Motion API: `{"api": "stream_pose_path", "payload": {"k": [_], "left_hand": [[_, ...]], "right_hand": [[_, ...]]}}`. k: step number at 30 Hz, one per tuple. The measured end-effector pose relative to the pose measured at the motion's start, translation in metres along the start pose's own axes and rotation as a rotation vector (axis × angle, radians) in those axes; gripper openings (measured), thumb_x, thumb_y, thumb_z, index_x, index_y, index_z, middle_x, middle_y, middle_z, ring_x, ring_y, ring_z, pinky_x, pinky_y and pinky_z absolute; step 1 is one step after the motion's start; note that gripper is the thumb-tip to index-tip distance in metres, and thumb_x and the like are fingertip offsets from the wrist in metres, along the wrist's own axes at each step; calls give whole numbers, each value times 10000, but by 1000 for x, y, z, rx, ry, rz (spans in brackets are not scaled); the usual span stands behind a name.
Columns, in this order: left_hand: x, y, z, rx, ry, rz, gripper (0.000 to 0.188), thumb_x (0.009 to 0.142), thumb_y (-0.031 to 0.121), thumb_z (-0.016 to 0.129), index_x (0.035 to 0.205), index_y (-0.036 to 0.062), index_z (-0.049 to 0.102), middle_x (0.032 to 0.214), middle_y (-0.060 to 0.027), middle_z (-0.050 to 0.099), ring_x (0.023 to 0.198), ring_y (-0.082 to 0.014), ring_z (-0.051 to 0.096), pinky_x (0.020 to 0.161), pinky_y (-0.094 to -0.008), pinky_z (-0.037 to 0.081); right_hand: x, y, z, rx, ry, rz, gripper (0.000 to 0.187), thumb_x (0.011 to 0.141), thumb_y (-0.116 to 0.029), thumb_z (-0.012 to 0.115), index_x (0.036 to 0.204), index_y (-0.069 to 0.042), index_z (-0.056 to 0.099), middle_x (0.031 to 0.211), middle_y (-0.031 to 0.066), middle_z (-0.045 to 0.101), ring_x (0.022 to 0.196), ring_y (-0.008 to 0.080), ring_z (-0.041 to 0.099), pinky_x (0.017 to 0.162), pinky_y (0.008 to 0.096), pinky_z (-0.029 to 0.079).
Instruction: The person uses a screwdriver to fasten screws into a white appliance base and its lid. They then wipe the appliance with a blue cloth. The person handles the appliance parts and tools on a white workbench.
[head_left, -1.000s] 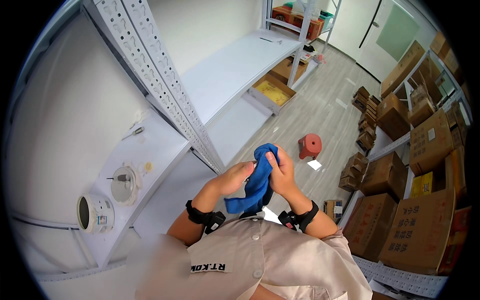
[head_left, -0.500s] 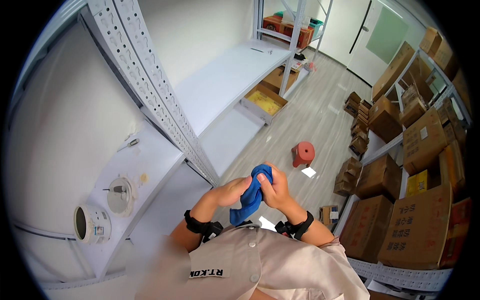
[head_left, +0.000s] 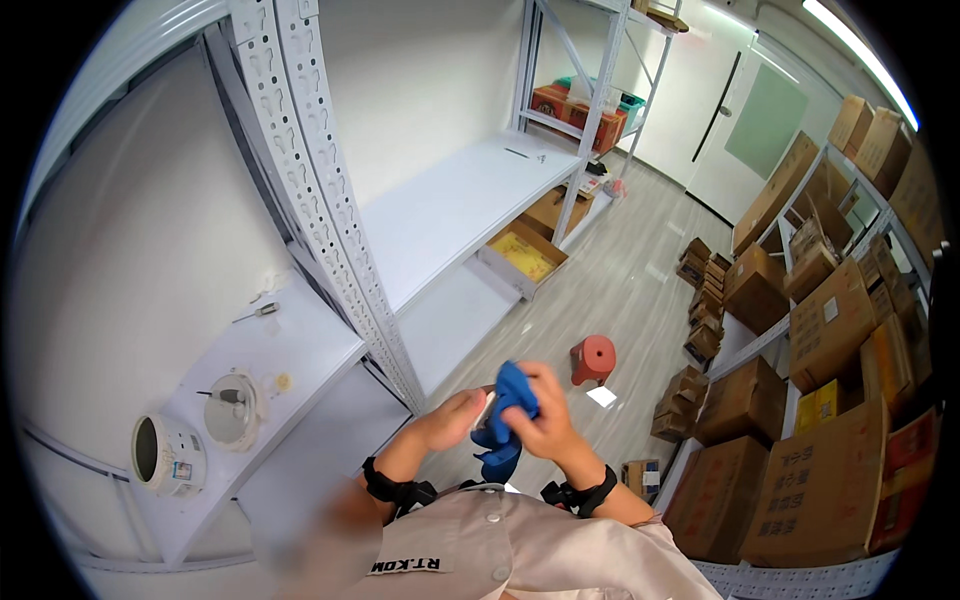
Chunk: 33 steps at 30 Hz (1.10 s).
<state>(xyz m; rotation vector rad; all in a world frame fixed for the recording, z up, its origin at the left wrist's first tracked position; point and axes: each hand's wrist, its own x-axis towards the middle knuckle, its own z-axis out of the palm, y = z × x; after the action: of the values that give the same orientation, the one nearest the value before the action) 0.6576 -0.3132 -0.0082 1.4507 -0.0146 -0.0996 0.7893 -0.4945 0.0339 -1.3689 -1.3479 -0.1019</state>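
Note:
A crumpled blue cloth (head_left: 514,388) hangs in front of my chest, its loose end dangling toward my shirt. My right hand (head_left: 545,418) is closed round it, thumb across the folds. My left hand (head_left: 452,422) is at the cloth's left side, fingers partly hidden. A narrow pale edge (head_left: 488,408) shows between that hand and the cloth; what it belongs to I cannot make out. Both wrists wear black straps.
At left, a shelf (head_left: 290,425) bears a white bucket (head_left: 180,468), a round lid (head_left: 225,432) with a tool on it, and a screwdriver-like tool (head_left: 264,310). A red stool (head_left: 594,358) stands on the floor. Cardboard boxes (head_left: 815,480) fill the right-hand racks.
Both hands have shifted slightly lower and left in view. The cloth is bunched differently, and a pale edge now shows beside my left hand. The view has tilted up a little.

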Motion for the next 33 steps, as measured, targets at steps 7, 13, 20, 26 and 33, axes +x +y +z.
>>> {"api": "stream_pose_path", "payload": {"k": [7, 13, 20, 26, 33], "left_hand": [[0, 26, 13, 108, -101, 76, 719, 1110, 644, 395, 1258, -12, 648, 1057, -27, 679, 919, -109, 587, 825, -293, 498], [1, 14, -1, 71, -111, 24, 735, 1108, 642, 412, 1296, -29, 643, 1071, -24, 686, 926, -112, 588, 834, -295, 498], [3, 7, -3, 4, -126, 92, 746, 1095, 633, 467, 1350, -52, 615, 1155, -37, 678, 1011, -121, 594, 900, -299, 501], [8, 11, -4, 163, -150, 20, 750, 1053, 658, 549, 1278, -52, 628, 1114, -39, 668, 995, -129, 595, 875, -309, 510], [17, 24, 12, 190, -168, 44, 698, 1001, 669, 630, 1144, -15, 627, 994, -18, 632, 904, -117, 561, 792, -306, 491]], "right_hand": [[-12, 4, 2, 138, -21, 116, 212, 931, -95, 740, 1118, -1, 705, 950, 135, 646, 825, 303, 629, 741, 377, 510], [0, -6, -9, 70, -69, 88, 183, 923, -48, 727, 1103, -13, 728, 880, 135, 674, 759, 313, 647, 705, 385, 524], [-9, -1, -16, 253, 47, 279, 250, 947, -28, 702, 1192, 20, 715, 1055, 168, 737, 941, 321, 718, 877, 390, 562], [-7, 0, -11, 183, -37, 234, 241, 959, -24, 669, 1195, 16, 693, 1155, 168, 704, 1025, 305, 692, 921, 378, 539], [-7, -5, 1, 186, 219, 290, 120, 994, -11, 616, 1096, 19, 671, 997, 142, 724, 887, 245, 704, 829, 355, 555]]}}
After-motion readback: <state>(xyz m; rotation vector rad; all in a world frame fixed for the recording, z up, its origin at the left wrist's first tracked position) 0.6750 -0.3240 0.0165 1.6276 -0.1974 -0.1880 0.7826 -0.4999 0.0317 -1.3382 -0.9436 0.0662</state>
